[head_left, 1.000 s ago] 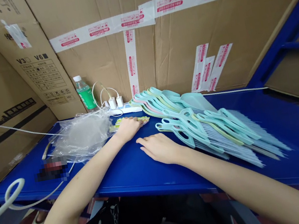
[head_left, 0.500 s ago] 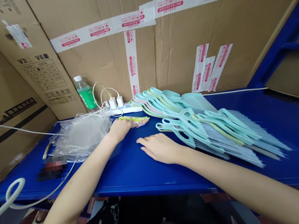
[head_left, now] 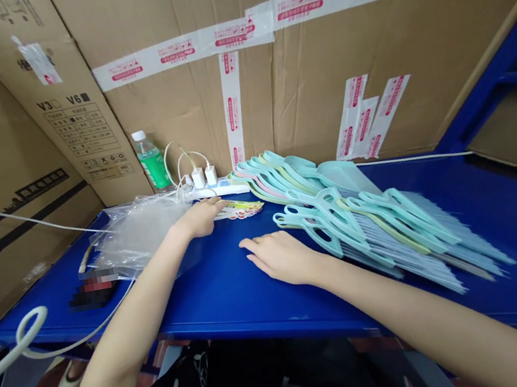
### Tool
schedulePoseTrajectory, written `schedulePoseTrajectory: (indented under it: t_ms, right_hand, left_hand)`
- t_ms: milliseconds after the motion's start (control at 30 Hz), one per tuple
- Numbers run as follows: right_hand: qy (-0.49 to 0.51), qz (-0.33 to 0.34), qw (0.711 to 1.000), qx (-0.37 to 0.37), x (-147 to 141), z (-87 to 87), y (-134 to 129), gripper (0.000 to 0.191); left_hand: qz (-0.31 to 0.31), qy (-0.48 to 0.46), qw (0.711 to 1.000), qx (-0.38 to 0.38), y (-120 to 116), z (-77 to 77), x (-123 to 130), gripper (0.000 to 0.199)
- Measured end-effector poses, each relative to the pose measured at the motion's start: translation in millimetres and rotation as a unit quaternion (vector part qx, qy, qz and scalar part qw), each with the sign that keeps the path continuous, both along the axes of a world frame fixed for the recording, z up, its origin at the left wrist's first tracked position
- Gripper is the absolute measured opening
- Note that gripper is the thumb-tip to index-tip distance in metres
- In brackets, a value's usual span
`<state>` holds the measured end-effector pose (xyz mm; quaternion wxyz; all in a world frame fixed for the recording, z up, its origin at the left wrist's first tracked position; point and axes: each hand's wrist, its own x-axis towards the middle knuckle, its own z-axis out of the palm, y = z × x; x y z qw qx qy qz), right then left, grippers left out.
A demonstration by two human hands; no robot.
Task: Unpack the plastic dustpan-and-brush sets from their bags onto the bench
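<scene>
My left hand (head_left: 200, 219) lies palm down on the blue table (head_left: 258, 307), beside a clear plastic bag (head_left: 142, 230). Its fingertips nearly touch a small fanned stack of colourful printed cards or labels (head_left: 241, 208). My right hand (head_left: 280, 258) rests flat with its fingers apart, holding nothing. Just to its right lies a heap of mint-green plastic looped handles (head_left: 333, 217) with long sleeved parts fanning to the right. Behind that is a second pastel stack (head_left: 275, 174).
A power strip (head_left: 220, 190) with white chargers and a green-labelled water bottle (head_left: 151, 162) stand at the table's back edge, against taped cardboard boxes (head_left: 234, 111). A pixelated dark object (head_left: 95, 289) and white cable (head_left: 27, 328) lie at the left.
My left hand has slid left off the printed cards, which now lie uncovered. My right hand stays almost still, and the view has shifted slightly.
</scene>
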<state>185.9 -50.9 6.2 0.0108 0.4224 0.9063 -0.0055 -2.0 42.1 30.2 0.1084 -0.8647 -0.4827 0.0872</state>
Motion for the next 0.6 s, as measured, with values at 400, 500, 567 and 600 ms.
schedulePoseTrajectory:
  t_ms: [400,500,567,600]
  right_hand:
    - [0.013,-0.002,1.0,-0.009,0,-0.2,1,0.028]
    - [0.009,0.0,1.0,-0.009,-1,-0.1,1,0.029]
    - [0.006,-0.001,1.0,-0.009,-1,0.0,2,0.029]
    - [0.005,-0.002,1.0,-0.01,-2,0.1,2,0.029]
  left_hand:
    - [0.013,0.038,0.993,-0.112,13,1.6,15,0.097]
    - [0.016,0.032,0.993,-0.113,14,1.7,15,0.096]
    - [0.016,0.031,0.995,-0.097,14,0.6,15,0.095]
    - [0.015,0.033,0.995,-0.09,13,-0.1,14,0.094]
